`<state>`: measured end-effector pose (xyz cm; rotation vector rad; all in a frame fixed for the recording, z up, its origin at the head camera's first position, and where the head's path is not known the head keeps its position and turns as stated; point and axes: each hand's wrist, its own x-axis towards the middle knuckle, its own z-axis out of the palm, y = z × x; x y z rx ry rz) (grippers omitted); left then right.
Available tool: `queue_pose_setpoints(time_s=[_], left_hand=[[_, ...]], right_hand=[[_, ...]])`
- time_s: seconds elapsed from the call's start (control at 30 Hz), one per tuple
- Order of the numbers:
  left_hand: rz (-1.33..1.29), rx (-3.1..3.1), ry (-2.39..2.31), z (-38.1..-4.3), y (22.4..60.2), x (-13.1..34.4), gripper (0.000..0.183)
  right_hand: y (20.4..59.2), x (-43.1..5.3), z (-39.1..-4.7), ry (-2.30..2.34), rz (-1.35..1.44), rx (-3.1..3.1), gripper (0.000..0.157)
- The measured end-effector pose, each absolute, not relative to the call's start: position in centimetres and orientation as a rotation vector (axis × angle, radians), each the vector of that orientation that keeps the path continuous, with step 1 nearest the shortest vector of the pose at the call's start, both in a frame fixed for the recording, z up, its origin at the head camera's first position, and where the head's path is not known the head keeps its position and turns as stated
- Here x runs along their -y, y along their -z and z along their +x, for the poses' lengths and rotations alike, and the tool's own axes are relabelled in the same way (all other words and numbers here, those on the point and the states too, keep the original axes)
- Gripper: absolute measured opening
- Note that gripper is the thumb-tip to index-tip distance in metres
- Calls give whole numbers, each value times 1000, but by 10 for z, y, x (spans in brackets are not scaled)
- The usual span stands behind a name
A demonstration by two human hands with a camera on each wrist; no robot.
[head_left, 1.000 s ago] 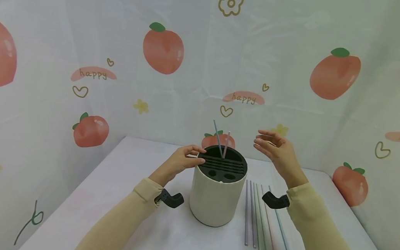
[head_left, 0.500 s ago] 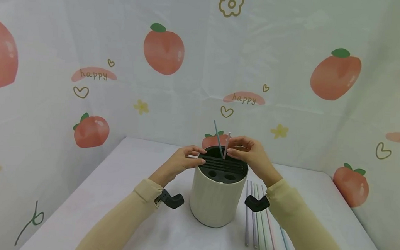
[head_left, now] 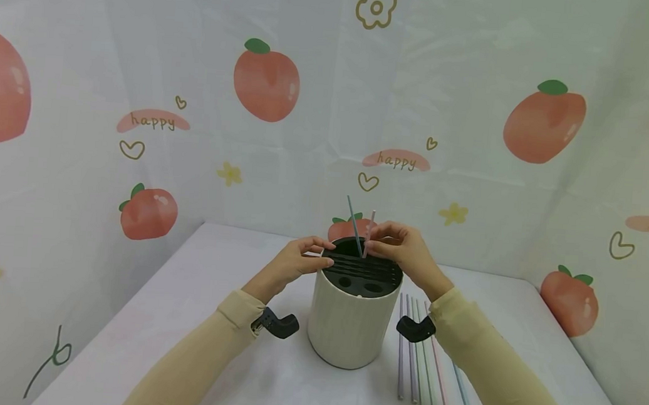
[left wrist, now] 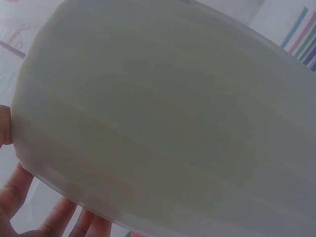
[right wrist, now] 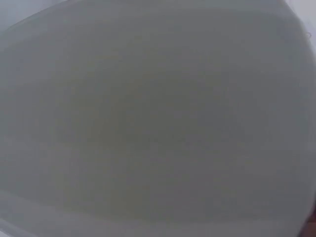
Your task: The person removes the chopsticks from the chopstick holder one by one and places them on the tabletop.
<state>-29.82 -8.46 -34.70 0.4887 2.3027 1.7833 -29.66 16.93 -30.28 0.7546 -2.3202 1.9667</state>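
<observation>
A round cream utensil holder [head_left: 346, 329] with a black slotted top stands upright on the table. My left hand [head_left: 296, 262] holds its left rim, thumb on the top edge; in the left wrist view my left fingers [left wrist: 55, 217] lie along its side. My right hand [head_left: 406, 248] pinches a pale pink chopstick [head_left: 371, 221] between thumb and fingers, its lower end inside the large rear opening. A blue chopstick [head_left: 352, 216] leans to the left in that opening. The holder's wall [right wrist: 158, 118] fills the right wrist view and hides most of that hand.
To the right of the holder, several chopsticks lie side by side on the white table [head_left: 256, 373], among them purple, green [head_left: 429, 385], pink [head_left: 441, 380] and blue [head_left: 463, 394] ones. A fruit-printed curtain [head_left: 305, 151] surrounds the table.
My right hand has come left and down from the air to the pink chopstick and pinched it. The chopstick has risen slightly. My left hand has stayed on the rim.
</observation>
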Motion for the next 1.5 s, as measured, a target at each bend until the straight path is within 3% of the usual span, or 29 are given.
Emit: queue_pose_setpoints(time_s=[0.13,0.33,0.53,0.7,0.9,1.13,1.4,1.5], left_hand=[[497,-2292,-1790,-298,346,85,37],[492,-2293,-1806,-296,346,85,34],[495,-2295,-1796,-296,346,85,35],[495,-2295,-1790,-297,346,86,37],[492,-2294,-1791,-296,345,85,37],[499,-2312,-1770,-295,345,85,37],[505,-2317,-1764,-296,345,85,36],[510,-2321,-1760,-295,345,86,36]], right_hand=[[283,-173,-294,-1984,765,2225,10],[240,-191,-290,-2138,841,1833,23],[198,-224,-279,-2249,809,1425,22],[194,-258,-272,-2329,653,1346,31],[232,-292,-274,-2387,466,1510,34],[312,-323,-282,-2403,317,1851,33],[388,-331,-281,-2227,108,2320,29],[406,-332,-280,-2139,27,2456,38]])
